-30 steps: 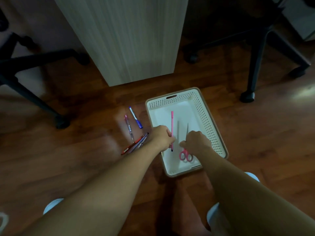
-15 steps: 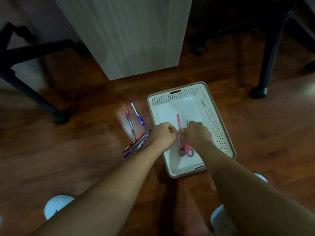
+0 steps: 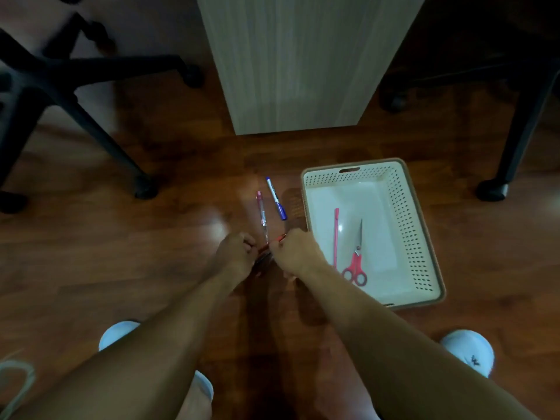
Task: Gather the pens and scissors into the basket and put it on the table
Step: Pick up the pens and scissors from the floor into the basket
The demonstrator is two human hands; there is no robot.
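A cream perforated basket (image 3: 409, 225) stands on the wooden floor at the right. Inside it lie a pink pen (image 3: 336, 234) and red-handled scissors (image 3: 356, 262). Left of the basket, a blue-capped marker (image 3: 276, 198) and a pink clear pen (image 3: 262, 215) lie on the floor. My left hand (image 3: 235, 253) and my right hand (image 3: 292, 251) are both down on a small bunch of pens (image 3: 268, 248), one of them red, with fingers curled around them. Most of the bunch is hidden under the hands.
A pale wood cabinet panel (image 3: 303, 62) stands just beyond the pens. Black office chair bases with castors sit at the left (image 3: 75, 95) and right (image 3: 515, 116). My white shoes (image 3: 468, 351) are near the bottom edge.
Both hands left the basket, leaving the pink pen and scissors lying in it, and moved left onto the bunch of pens on the floor. The camera view shifted left.
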